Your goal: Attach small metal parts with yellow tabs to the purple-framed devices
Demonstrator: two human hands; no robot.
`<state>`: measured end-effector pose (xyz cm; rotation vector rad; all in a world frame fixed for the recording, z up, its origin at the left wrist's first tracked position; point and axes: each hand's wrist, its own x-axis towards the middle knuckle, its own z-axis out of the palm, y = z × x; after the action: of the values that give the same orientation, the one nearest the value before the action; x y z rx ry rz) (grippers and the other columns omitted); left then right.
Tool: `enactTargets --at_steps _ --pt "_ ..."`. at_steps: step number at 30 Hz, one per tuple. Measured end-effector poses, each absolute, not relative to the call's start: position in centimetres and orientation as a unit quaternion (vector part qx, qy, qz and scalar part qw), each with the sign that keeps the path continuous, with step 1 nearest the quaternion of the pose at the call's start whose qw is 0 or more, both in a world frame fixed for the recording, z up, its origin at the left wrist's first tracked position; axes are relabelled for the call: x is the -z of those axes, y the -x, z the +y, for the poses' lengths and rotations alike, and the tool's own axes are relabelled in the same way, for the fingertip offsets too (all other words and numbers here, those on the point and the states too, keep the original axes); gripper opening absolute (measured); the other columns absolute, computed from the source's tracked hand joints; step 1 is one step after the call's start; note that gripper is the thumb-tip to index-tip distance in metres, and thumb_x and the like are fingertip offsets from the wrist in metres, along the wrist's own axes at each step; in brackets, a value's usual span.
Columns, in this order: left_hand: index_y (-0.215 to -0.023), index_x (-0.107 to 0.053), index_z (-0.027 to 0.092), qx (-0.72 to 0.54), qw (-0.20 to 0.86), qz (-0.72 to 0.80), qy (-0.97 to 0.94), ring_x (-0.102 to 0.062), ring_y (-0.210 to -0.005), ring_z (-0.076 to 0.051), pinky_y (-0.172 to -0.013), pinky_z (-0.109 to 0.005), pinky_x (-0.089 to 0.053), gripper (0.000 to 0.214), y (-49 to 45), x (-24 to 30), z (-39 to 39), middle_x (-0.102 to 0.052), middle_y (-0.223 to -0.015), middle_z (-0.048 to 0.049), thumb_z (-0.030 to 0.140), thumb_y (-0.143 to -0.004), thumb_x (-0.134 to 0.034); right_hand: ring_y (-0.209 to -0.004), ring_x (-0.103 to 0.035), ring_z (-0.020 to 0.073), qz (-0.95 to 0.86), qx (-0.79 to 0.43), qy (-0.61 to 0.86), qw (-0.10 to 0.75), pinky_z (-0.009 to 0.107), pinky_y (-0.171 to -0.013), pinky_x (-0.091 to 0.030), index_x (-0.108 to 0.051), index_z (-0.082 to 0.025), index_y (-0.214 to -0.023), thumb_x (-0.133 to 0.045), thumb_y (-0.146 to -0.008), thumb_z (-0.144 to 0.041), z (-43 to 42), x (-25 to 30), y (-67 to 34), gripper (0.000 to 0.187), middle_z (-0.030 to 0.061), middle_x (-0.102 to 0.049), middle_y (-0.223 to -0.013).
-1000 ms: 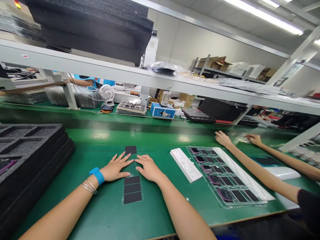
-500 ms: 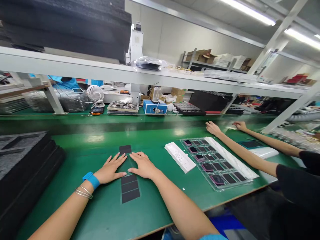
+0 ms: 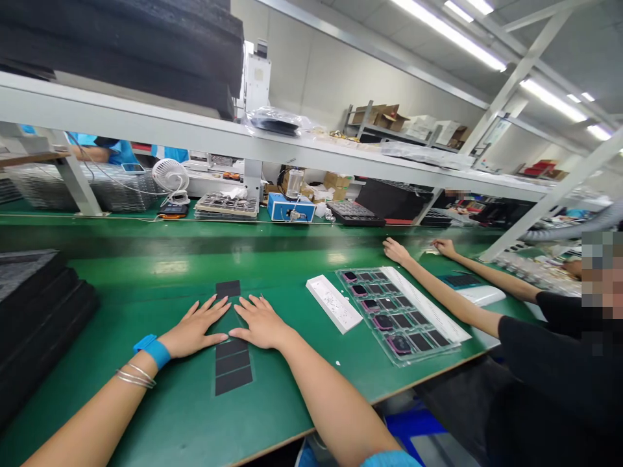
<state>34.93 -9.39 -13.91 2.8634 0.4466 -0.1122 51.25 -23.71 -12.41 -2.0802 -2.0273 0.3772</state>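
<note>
My left hand (image 3: pixel 193 327) and my right hand (image 3: pixel 260 322) lie flat on the green mat, fingers spread, their inner edges close together. Under and between them runs a strip of clear film (image 3: pixel 232 366) carrying dark square pads. One pad (image 3: pixel 228 288) shows beyond my fingertips, and several show nearer me, below my hands. My palms hide the strip's middle. Neither hand grips anything. A blue wristband and thin silver bangles circle my left wrist.
To the right lie a white strip (image 3: pixel 333 303) and a clear tray of dark pads (image 3: pixel 396 314), where a co-worker's hands (image 3: pixel 413 250) reach past. Black foam stacks (image 3: pixel 39 311) stand at the left. A shelf (image 3: pixel 195 136) runs overhead.
The whole view has swung, so the bench contents sit further left and more of the co-worker shows at right. My hands remain flat on the strip.
</note>
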Motion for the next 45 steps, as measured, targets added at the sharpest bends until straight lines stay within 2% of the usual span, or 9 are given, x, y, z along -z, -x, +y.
enactTargets --at_steps 5,8,11,13,16,22,31,36,45 --pt "-0.145 -0.015 0.027 0.046 0.116 0.154 -0.980 -0.002 -0.138 -0.029 -0.109 -0.053 -0.008 0.071 -34.9 13.9 -9.4 -0.008 -0.150 -0.0014 0.061 -0.087 -0.037 -0.137 -0.017 0.0246 -0.683 -0.132 0.703 0.147 0.043 -0.113 -0.012 -0.039 -0.018 -0.138 -0.040 -0.094 -0.050 -23.5 12.3 -51.6 0.054 0.0069 -0.027 -0.146" --pt "-0.145 -0.015 0.027 0.045 0.119 0.155 -0.980 -0.002 -0.138 -0.029 -0.109 -0.053 -0.008 0.072 -34.9 13.9 -9.4 -0.008 -0.150 -0.0012 0.061 -0.087 -0.038 -0.129 -0.033 0.0214 -0.657 -0.081 0.723 0.199 0.038 -0.109 -0.024 -0.051 -0.019 -0.128 -0.046 -0.093 -0.042 -23.5 12.0 -52.1 0.042 0.0070 -0.043 -0.137" --pt "-0.145 -0.016 0.029 0.035 0.126 0.154 -0.979 -0.004 -0.138 -0.030 -0.109 -0.054 -0.008 0.071 -35.0 13.8 -9.4 -0.010 -0.150 -0.0009 0.062 -0.086 -0.039 -0.109 -0.051 0.0218 -0.556 -0.036 0.805 0.202 0.034 -0.093 -0.039 -0.062 -0.018 -0.105 -0.057 -0.086 -0.042 -23.9 11.2 -53.0 0.031 0.0081 -0.060 -0.110" --pt "-0.145 -0.017 0.030 0.033 0.130 0.156 -0.979 -0.004 -0.138 -0.030 -0.109 -0.054 -0.009 0.071 -35.0 13.8 -9.5 -0.010 -0.150 -0.0008 0.062 -0.086 -0.040 -0.094 -0.057 0.0227 -0.491 -0.082 0.851 0.165 0.031 -0.078 -0.044 -0.062 -0.018 -0.093 -0.066 -0.077 -0.048 -24.2 10.8 -53.8 0.035 0.0078 -0.063 -0.096" --pt "-0.145 -0.015 0.029 0.041 0.129 0.159 -0.978 -0.002 -0.138 -0.029 -0.109 -0.054 -0.007 0.072 -35.1 13.6 -9.6 -0.008 -0.150 -0.0004 0.062 -0.086 -0.039 -0.081 -0.060 0.0199 -0.458 -0.154 0.864 0.140 0.025 -0.063 -0.041 -0.060 -0.020 -0.084 -0.072 -0.070 -0.044 -24.6 10.6 -54.9 0.030 0.0038 -0.064 -0.088" --pt "-0.145 -0.015 0.027 0.041 0.125 0.160 -0.978 -0.002 -0.138 -0.028 -0.110 -0.052 -0.006 0.071 -34.9 13.5 -9.7 -0.008 -0.150 -0.0005 0.060 -0.087 -0.038 -0.078 -0.059 0.0165 -0.449 -0.144 0.864 0.177 0.021 -0.057 -0.033 -0.059 -0.019 -0.077 -0.068 -0.075 -0.028 -24.2 11.2 -55.2 0.013 0.0017 -0.064 -0.083" --pt "-0.145 -0.019 0.026 0.033 0.135 0.160 -0.977 -0.004 -0.138 -0.028 -0.110 -0.052 -0.006 0.071 -34.9 13.5 -9.9 -0.011 -0.150 -0.0023 0.059 -0.086 -0.041 -0.075 -0.056 0.0114 -0.521 -0.132 0.808 0.242 0.019 -0.061 -0.037 -0.059 -0.021 -0.103 -0.071 -0.075 -0.030 -23.5 12.3 -54.7 0.031 -0.0021 -0.061 -0.083" --pt "-0.145 -0.022 0.025 0.025 0.146 0.170 -0.974 -0.005 -0.139 -0.027 -0.110 -0.051 -0.005 0.073 -34.8 13.3 -10.1 -0.012 -0.150 -0.0023 0.059 -0.084 -0.043 -0.077 -0.056 0.0126 -0.540 -0.110 0.800 0.238 0.022 -0.069 -0.041 -0.066 -0.020 -0.095 -0.067 -0.078 -0.026 -23.4 12.6 -54.6 0.018 0.0013 -0.059 -0.088" --pt "-0.144 -0.025 0.023 0.018 0.158 0.171 -0.972 -0.006 -0.138 -0.028 -0.110 -0.051 -0.005 0.074 -34.5 13.1 -10.4 -0.014 -0.150 -0.0044 0.059 -0.083 -0.046 -0.109 -0.046 0.0235 -0.543 -0.016 0.803 0.245 0.035 -0.095 -0.037 -0.060 -0.016 -0.115 -0.064 -0.081 -0.031 -23.6 12.4 -54.5 0.037 0.0094 -0.055 -0.113"
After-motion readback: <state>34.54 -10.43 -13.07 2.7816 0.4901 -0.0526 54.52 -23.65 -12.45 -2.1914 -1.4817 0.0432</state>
